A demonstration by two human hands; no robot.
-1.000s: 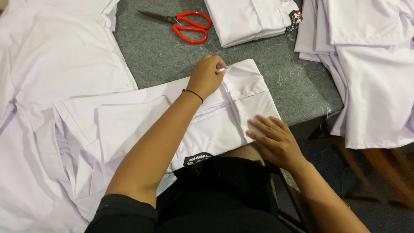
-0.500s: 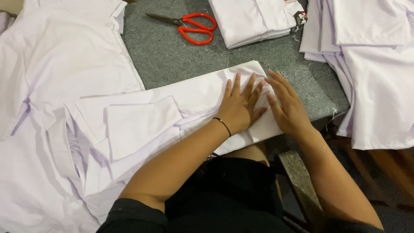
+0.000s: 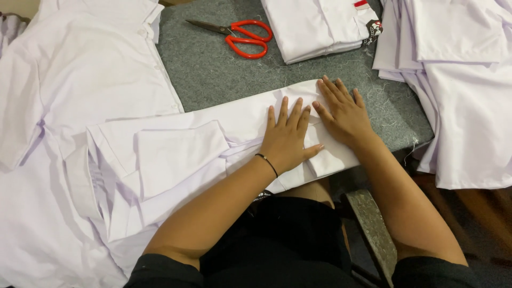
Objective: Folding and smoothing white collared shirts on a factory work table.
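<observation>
Flat on the folded white shirt (image 3: 213, 144), both hands lie side by side with fingers spread, palms pressing the cloth and gripping nothing. Left hand (image 3: 288, 140), with a thin dark band at its wrist, sits just beside the right hand (image 3: 344, 114), thumb touching its edge. That shirt stretches across the near edge of the grey surface (image 3: 224, 74), its right end under the hands. Red-handled scissors (image 3: 240, 36) rest toward the far edge, well apart. Another folded white garment (image 3: 314, 26) lies beyond them, and a stack of white cloth (image 3: 464, 90) covers the right edge.
</observation>
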